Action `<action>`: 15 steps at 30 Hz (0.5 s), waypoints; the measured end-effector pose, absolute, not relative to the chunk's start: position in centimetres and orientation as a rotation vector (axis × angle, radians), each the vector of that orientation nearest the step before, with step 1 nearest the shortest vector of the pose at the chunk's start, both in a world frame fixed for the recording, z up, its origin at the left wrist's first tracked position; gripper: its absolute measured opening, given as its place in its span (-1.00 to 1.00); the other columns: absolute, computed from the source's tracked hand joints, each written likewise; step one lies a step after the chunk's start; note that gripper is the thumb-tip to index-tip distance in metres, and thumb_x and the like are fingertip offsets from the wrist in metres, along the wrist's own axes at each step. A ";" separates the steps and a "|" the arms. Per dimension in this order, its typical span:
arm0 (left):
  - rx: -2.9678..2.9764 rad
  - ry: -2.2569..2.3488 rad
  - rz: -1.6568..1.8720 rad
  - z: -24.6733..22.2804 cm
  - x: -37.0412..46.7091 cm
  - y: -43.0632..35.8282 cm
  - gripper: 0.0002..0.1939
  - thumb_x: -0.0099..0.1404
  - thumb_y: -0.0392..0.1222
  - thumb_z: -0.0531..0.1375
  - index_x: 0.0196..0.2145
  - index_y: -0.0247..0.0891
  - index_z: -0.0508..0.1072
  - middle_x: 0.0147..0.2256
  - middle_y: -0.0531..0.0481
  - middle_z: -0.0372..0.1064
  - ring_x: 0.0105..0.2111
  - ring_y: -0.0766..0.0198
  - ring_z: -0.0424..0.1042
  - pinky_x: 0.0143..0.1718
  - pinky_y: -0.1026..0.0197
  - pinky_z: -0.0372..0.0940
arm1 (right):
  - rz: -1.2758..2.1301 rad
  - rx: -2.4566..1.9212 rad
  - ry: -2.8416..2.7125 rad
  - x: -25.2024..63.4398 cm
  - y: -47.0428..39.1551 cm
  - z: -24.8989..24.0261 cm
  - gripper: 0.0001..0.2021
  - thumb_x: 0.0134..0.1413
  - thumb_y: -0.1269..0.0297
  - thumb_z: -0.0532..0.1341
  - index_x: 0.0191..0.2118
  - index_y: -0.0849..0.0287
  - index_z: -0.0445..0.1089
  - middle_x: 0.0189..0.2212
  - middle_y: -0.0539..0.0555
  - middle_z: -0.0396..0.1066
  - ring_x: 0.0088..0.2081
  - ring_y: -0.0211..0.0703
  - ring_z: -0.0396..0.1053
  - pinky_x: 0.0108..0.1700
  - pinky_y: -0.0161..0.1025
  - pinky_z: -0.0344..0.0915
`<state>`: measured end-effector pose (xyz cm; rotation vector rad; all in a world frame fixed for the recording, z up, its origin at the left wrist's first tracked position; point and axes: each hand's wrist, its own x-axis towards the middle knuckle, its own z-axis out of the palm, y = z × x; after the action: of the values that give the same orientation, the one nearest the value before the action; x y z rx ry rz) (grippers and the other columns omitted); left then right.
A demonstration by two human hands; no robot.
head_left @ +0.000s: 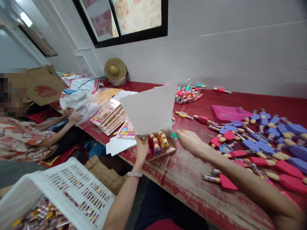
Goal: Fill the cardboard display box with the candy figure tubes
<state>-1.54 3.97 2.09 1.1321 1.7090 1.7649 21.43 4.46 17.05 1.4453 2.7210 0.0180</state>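
Fingers of the left hand (141, 147) pinch the near left edge of a small open cardboard box (161, 152), its white lid flap (151, 110) standing up; the right hand (189, 139) grips a small green piece (174, 135) at the box's right rim. On the worn red table (192, 191), the box sits near the front edge, packed with little toy figures (158, 143). It looks light and flimsy, best held by its walls. Purple and red toys (268, 143) lie scattered to the right.
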 end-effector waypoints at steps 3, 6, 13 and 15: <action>1.130 1.732 1.747 1.9 -1.7 4.1 -0.56 0.24 -0.19 0.17 0.01 -0.26 0.09 -0.01 -0.24 0.34 0.02 0.11 0.40 0.22 -0.05 0.24 | -0.004 1.383 2.707 20.9 5.4 16.2 -0.76 0.31 0.56 0.03 -0.03 0.33 0.39 -0.14 0.33 0.50 -0.10 0.11 0.50 -0.17 -0.20 0.34; 1.130 1.736 1.711 1.8 -1.9 4.2 -0.57 0.24 -0.18 0.17 -0.01 -0.23 0.08 -0.05 -0.20 0.34 0.00 0.11 0.40 0.21 -0.05 0.24 | -0.046 1.322 2.697 19.5 7.1 14.4 -0.78 0.35 0.50 0.06 -0.05 0.29 0.43 -0.12 0.31 0.51 -0.08 0.09 0.50 -0.15 -0.22 0.34; 1.109 1.796 1.650 2.5 -1.9 3.2 -0.56 0.27 -0.16 0.17 0.03 -0.24 0.09 -0.08 -0.19 0.37 0.00 0.11 0.41 0.19 -0.04 0.25 | -0.207 1.155 2.773 18.0 10.8 14.4 -0.75 0.15 0.63 0.16 -0.20 0.23 0.52 -0.12 0.24 0.55 -0.07 0.03 0.51 -0.11 -0.26 0.33; 1.089 1.808 1.649 2.6 -1.4 2.4 -0.52 0.27 -0.16 0.16 0.08 -0.27 0.10 -0.09 -0.22 0.40 -0.06 0.12 0.45 0.12 0.00 0.31 | -0.227 1.105 2.819 18.1 11.5 14.3 -0.74 0.04 0.68 0.17 -0.29 0.22 0.53 -0.20 0.21 0.56 -0.15 0.01 0.53 -0.17 -0.28 0.33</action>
<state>-1.43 2.44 2.61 1.0889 1.8076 1.6486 18.14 11.47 14.30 1.1045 2.8192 -0.2267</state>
